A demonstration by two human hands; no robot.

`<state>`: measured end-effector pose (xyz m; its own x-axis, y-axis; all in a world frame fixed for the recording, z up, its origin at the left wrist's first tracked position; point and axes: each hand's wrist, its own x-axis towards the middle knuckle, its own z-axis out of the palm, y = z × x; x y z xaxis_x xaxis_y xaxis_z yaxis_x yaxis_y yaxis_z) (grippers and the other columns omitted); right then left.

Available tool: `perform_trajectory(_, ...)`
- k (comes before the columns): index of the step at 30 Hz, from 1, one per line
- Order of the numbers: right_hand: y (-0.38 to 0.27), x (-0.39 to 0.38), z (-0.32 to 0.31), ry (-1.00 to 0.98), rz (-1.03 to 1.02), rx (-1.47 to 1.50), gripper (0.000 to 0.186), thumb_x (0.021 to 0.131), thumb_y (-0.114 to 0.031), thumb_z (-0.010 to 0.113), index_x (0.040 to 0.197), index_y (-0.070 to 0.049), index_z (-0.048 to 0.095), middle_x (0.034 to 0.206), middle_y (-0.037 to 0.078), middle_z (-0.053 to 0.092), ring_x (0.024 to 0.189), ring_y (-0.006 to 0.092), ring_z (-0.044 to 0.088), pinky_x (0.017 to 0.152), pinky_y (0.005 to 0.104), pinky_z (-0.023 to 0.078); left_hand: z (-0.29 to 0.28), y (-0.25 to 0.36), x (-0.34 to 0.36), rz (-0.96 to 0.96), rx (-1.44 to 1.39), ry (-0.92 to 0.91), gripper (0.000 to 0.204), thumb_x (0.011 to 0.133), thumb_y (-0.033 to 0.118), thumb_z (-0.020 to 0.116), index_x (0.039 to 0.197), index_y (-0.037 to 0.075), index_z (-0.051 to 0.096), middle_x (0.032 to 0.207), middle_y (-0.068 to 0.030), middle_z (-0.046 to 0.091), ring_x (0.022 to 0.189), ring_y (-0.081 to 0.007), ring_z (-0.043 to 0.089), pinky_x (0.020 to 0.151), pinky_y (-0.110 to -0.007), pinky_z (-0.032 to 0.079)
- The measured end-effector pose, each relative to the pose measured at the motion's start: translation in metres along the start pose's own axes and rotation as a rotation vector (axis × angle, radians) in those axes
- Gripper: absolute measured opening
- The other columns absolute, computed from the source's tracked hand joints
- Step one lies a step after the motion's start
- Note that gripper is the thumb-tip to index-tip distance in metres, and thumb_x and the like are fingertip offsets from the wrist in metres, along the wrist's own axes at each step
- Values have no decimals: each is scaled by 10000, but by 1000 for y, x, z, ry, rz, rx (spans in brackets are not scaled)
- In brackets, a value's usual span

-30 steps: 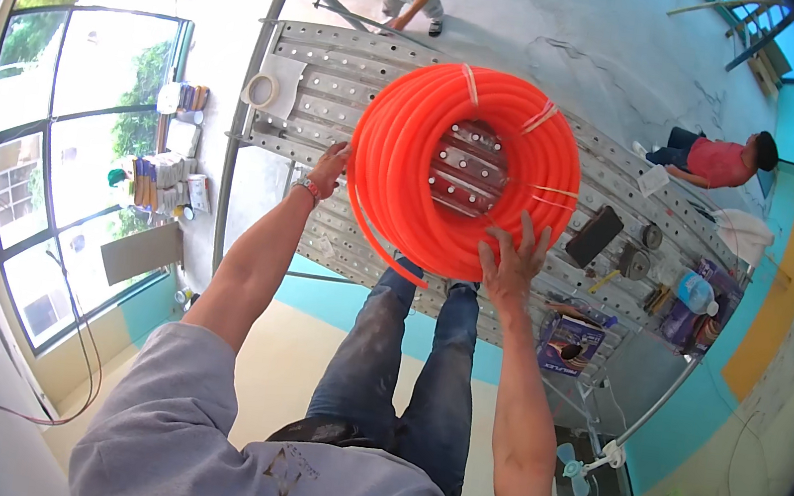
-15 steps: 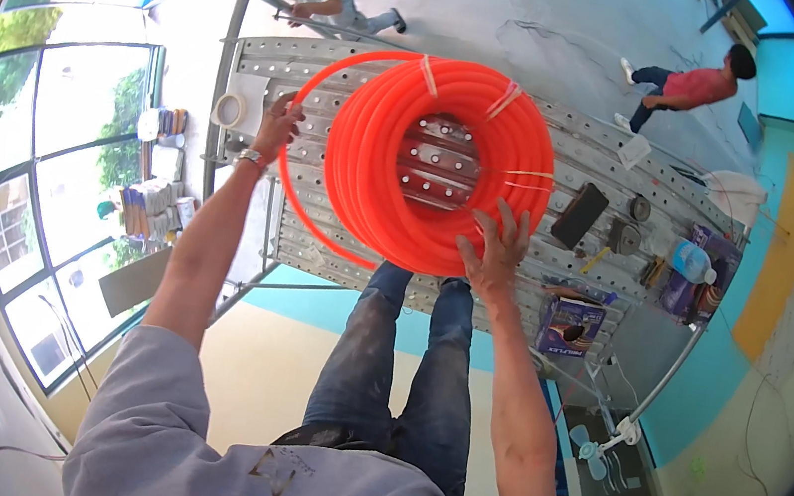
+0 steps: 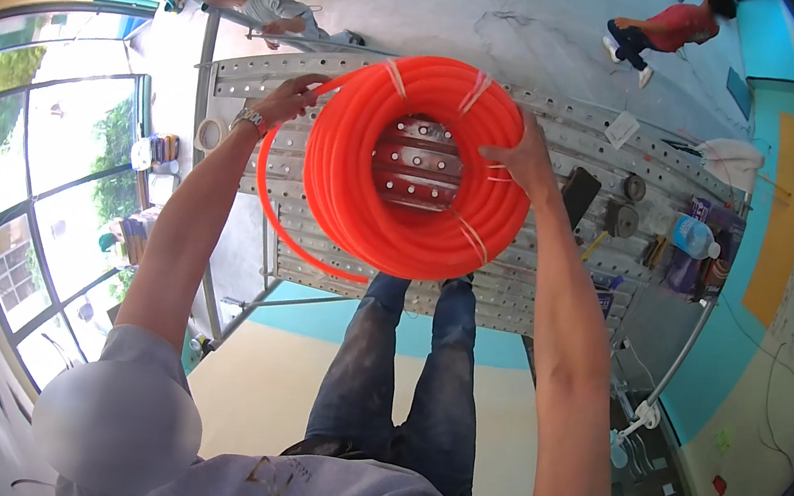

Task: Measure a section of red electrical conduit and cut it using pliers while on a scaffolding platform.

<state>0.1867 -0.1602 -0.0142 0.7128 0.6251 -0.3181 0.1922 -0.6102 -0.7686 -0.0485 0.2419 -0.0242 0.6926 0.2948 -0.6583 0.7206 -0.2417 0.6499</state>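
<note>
A thick coil of bright orange-red flexible tubing (image 3: 346, 181), bound with several pale ties, rests on a perforated metal scaffold platform (image 3: 269, 76) in front of me. At its upper left, my left hand (image 3: 293, 104) has its fingers closed on the loose outer length of tubing. That length arcs away from the coil down its left side. My right hand (image 3: 529, 160) grips the coil's right side, the thumb reaching over toward the centre hole and the other fingers over the outer edge, partly hidden. Metal planking with holes shows through the coil's middle.
A roll of tape (image 3: 211, 134) lies left. Rightward are a dark phone (image 3: 580, 194), small dark reels (image 3: 624, 220), a clear bottle (image 3: 694, 237) and purple boxes (image 3: 726, 231). Below, beyond the platform, one person (image 3: 283, 12) is at far left, another (image 3: 676, 29) at far right.
My right hand has moved from the coil's lower right up to its right side. My left hand has shifted slightly up and toward the coil. The coil appears slightly further left.
</note>
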Motion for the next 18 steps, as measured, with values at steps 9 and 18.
perform_trajectory(9, -3, -25, 32, 25, -194, -107, 825, 718, -150, 738, 1476, -65, 421, 1482, 195, 467, 1389, 380, 431, 1160, 432, 382, 10, -4, 9, 120, -40, -29, 439, 948, 200, 605, 1382, 135, 603, 983, 19, 644, 810, -78, 528, 719, -250, 455)
perform_trajectory(18, 6, -4, 27, -34, -167, 154, 560, 892, -236, 691, 1386, -38, 516, 1348, 210, 554, 1318, 343, 503, 1115, 391, 391, -2, -25, 29, 123, -22, -122, 469, 908, 117, 590, 1376, 97, 600, 983, 12, 670, 822, -82, 537, 745, -268, 462)
